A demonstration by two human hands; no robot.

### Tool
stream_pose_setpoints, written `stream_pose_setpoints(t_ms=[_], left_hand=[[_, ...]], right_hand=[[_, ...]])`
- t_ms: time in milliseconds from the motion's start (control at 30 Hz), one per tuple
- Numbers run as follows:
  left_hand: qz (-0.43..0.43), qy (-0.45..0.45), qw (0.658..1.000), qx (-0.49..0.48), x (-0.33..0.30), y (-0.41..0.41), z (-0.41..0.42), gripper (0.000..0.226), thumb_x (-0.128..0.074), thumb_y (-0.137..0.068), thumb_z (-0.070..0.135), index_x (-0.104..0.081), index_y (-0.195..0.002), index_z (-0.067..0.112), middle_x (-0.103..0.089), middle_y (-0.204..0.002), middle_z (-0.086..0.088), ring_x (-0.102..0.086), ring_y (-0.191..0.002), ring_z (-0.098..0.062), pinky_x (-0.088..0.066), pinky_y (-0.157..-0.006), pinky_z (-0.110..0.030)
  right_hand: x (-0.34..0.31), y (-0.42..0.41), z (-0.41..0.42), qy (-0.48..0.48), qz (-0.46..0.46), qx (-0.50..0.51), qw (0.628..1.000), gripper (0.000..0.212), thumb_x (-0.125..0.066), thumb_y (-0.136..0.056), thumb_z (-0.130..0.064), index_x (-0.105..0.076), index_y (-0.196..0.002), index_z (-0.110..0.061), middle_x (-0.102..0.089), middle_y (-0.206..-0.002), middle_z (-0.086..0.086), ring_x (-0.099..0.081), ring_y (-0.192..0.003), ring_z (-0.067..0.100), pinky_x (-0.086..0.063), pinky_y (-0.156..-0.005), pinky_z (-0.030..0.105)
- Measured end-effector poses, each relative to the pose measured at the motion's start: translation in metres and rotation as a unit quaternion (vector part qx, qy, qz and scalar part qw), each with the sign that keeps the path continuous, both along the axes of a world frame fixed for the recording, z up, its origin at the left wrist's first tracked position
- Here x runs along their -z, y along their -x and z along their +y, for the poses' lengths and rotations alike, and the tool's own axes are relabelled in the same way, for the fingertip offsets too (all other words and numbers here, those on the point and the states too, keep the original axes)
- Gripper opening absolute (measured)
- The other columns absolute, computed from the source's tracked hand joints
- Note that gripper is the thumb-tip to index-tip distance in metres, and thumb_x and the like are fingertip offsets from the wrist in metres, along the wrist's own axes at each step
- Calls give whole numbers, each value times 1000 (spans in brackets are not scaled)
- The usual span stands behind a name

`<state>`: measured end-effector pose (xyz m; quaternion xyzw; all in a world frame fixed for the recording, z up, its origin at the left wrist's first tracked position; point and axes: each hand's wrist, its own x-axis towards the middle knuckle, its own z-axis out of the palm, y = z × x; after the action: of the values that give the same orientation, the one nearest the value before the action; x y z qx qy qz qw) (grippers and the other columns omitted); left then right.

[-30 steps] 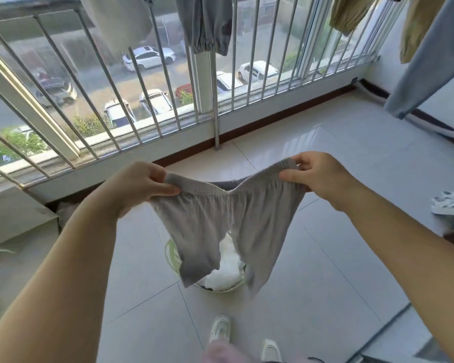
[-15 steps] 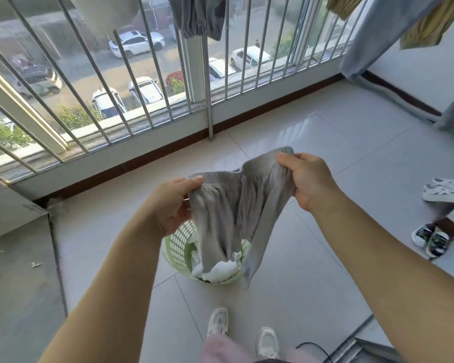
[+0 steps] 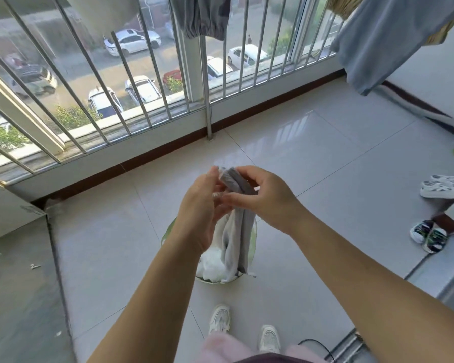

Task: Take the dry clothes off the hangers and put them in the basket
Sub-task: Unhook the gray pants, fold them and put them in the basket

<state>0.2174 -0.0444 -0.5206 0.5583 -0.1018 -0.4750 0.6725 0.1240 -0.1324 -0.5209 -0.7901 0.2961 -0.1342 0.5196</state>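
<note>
We stand on a pale tiled floor (image 3: 325, 158) whose far edge runs along a dark skirting under the barred window railing (image 3: 152, 82). On the left edge the tiles give way to a grey slab (image 3: 19, 297), and at the right edge a grey step (image 3: 443, 260) carries two small dark shoes (image 3: 427, 235), with a white patterned sneaker (image 3: 446, 186) further along. Most of the floor between the railing and our white shoes (image 3: 219, 319) lies open, widest toward the far right corner.

Overhead, a light blue garment (image 3: 393, 40) hangs at the upper right, grey cuffed trousers (image 3: 202, 17) hang at the top centre, and a pale garment (image 3: 108, 11) hangs at the upper left.

The green laundry basket (image 3: 254, 242) sits on the floor just ahead of our feet, mostly hidden by our forearms, with white clothes (image 3: 212, 265) inside. The grey shorts (image 3: 239, 231) hang gathered into a narrow bundle directly over the basket, the lower hem reaching down to its near rim.

Our right hand (image 3: 268, 200) has its grip clamped on the bunched waistband, thumb and fingers curled round the top of the shorts. Our left hand (image 3: 202, 205) is beside it, fingers mostly straight and loosely apart, fingertips touching the cloth near the waistband.
</note>
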Motion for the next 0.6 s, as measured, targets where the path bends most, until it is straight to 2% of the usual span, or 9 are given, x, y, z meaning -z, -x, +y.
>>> stream_pose_setpoints(t_ms=[67,133,167,233,300,367,433,500,600], left_hand=[[1,8,1000,2,-3,0,2,33,-37,-99,26,-60,-93,3,-70,-67,0,-67,-71,-16,-56,-76,-30],[-11,11,1000,16,-5,0,4,26,-38,-98,14,-60,-94,1,-69,-80,-7,-68,-77,-20,-57,-78,-31],[-33,6,999,18,-4,-2,6,21,-40,-97,8,-60,-94,2,-67,-86,-10,-68,-78,-22,-58,-77,-31],[-152,-33,988,-2,3,-9,10,12,-50,-91,0,-57,-93,9,-63,-93,-13,-66,-77,-20,-58,-71,-28],[-333,-114,936,-24,14,-23,15,27,-65,-82,3,-51,-101,17,-52,-103,-8,-56,-83,-15,-51,-72,-21],[-415,-163,895,0,23,-37,19,64,-77,-73,12,-41,-125,23,-36,-115,-1,-44,-96,-12,-42,-83,-21],[-396,-171,899,75,27,-49,22,90,-82,-66,13,-31,-138,29,-30,-124,1,-36,-112,-12,-36,-99,-31],[-370,-150,906,139,27,-59,23,78,-82,-64,11,-42,-126,38,-32,-128,5,-36,-113,-6,-32,-104,-31],[-346,-95,918,169,26,-70,20,58,-80,-65,10,-51,-102,43,-50,-119,11,-47,-99,6,-34,-92,-19]], right_hand=[[2,-4,-2,60,15,19,998,33,-73,-79,-24,-62,-108,-15,-66,-94,-1,-61,-83,9,-52,-72,17],[2,-8,-4,64,-2,60,996,22,-68,-82,-16,-64,-104,-12,-66,-90,0,-61,-82,13,-53,-73,22],[2,-8,-5,51,-15,72,996,20,-67,-83,-14,-65,-103,-12,-65,-87,-2,-61,-80,11,-52,-71,18],[-1,-9,-5,28,-29,64,997,19,-67,-83,-12,-66,-102,-15,-64,-84,-7,-59,-76,2,-48,-66,10],[-3,-10,-5,9,-40,38,998,21,-68,-82,-9,-66,-102,-15,-62,-81,-12,-58,-73,-4,-45,-63,5],[-6,-10,-5,-15,-58,21,998,22,-68,-82,-7,-65,-101,-17,-62,-80,-14,-57,-71,-10,-44,-64,5],[-10,-10,-7,-42,-75,10,996,23,-67,-81,-4,-65,-100,-18,-63,-82,-12,-58,-73,-9,-46,-67,7],[-15,-12,-10,-60,-84,-6,995,24,-66,-81,-3,-66,-100,-18,-64,-86,-8,-58,-77,-6,-48,-70,11],[-23,-15,-15,-69,-93,-26,993,24,-65,-82,-3,-66,-99,-20,-66,-93,-2,-58,-88,4,-51,-79,19]])
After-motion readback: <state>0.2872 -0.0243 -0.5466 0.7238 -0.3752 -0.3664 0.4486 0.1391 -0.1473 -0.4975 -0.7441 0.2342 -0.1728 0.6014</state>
